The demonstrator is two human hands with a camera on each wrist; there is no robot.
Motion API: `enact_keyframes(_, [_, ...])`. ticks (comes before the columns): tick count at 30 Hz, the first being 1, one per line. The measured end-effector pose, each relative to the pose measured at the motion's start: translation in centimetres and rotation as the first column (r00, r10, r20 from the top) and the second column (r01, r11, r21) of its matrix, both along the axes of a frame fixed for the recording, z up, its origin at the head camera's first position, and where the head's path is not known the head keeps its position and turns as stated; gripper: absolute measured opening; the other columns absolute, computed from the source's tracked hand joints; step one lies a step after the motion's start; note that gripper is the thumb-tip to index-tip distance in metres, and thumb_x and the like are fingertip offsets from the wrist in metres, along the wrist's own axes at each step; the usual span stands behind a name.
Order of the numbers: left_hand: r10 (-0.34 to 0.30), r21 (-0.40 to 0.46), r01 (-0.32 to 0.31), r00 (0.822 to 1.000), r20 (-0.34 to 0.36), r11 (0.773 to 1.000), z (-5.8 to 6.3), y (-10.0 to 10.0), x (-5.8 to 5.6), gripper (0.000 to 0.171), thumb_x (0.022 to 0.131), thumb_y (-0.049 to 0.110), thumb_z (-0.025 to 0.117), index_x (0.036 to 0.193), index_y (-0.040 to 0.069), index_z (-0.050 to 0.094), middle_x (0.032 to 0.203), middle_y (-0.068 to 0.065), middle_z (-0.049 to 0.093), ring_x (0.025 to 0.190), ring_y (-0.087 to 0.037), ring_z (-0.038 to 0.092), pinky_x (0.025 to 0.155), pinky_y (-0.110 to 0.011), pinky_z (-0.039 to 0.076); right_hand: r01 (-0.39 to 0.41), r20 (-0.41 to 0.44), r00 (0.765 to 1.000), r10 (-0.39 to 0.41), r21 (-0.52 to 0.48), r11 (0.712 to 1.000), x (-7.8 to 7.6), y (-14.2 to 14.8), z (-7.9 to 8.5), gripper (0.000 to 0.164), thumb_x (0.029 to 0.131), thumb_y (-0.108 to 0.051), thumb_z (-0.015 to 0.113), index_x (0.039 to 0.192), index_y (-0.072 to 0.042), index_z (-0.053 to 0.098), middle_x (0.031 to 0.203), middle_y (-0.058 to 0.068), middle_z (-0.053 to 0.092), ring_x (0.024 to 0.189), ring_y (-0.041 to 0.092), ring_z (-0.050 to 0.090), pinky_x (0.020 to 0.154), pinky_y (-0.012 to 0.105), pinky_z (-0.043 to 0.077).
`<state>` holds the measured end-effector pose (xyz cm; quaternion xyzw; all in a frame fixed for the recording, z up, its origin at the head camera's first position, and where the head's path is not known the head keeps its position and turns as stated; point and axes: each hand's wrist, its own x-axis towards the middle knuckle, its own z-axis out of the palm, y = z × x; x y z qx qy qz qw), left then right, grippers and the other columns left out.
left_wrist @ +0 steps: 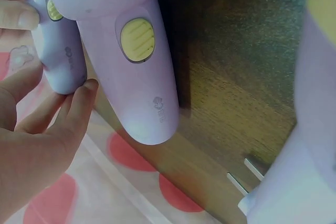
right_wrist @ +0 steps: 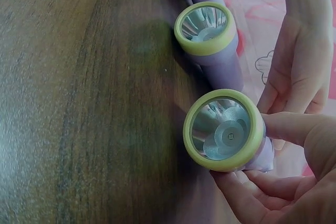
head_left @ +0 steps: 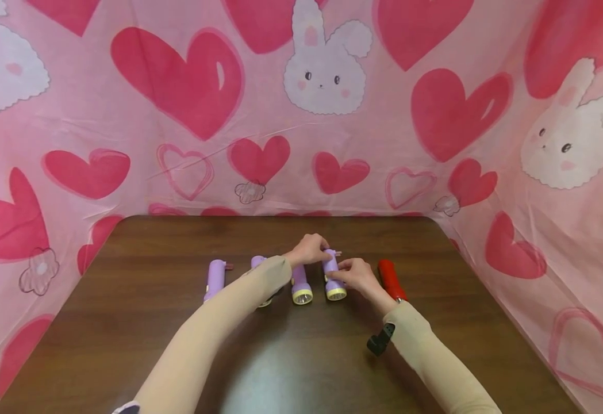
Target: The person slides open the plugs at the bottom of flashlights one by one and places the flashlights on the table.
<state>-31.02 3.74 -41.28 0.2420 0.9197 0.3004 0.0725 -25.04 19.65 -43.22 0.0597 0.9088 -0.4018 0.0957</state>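
Note:
Both hands are at one purple flashlight [head_left: 330, 265] with a yellow rim, the rightmost of the purple ones. My left hand [head_left: 308, 250] pinches its tail end, where metal plug prongs [head_left: 338, 253] stick out to the side. Nearer the lens, my right hand [head_left: 358, 276] grips the body, with thumb and fingers on opposite sides in the right wrist view. That view shows the yellow rim and clear lens [right_wrist: 230, 136] facing the camera. In the left wrist view, the left fingertips [left_wrist: 84, 95] touch the rounded tail below the yellow switch [left_wrist: 54, 10].
Another purple flashlight [head_left: 300, 279] lies just left of the held one. Two more, a partly covered one [head_left: 257, 261] and the leftmost one [head_left: 215, 277], lie beyond the left forearm. A red flashlight [head_left: 391, 277] lies right of the right hand. A pink heart-patterned cloth [head_left: 187, 172] borders the brown table [head_left: 291, 368].

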Motion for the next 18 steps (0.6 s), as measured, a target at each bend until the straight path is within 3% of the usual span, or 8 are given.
enact_keyframes(18, [-0.003, -0.026, 0.005, 0.999, 0.050, 1.000, -0.24, 0.74, -0.63, 0.027, 0.089, 0.018, 0.073, 0.108, 0.001, 0.075, 0.109, -0.012, 0.076, 0.097, -0.021, 0.067, 0.086, -0.030, 0.056, -0.009, 0.057, 0.998, 0.010, -0.023, 1.000, -0.62, 0.92, -0.56, 0.046, 0.087, -0.032, 0.076, 0.118, 0.001, 0.068, 0.114, 0.019, 0.069, 0.091, 0.025, 0.069, 0.082, 0.036, 0.061])
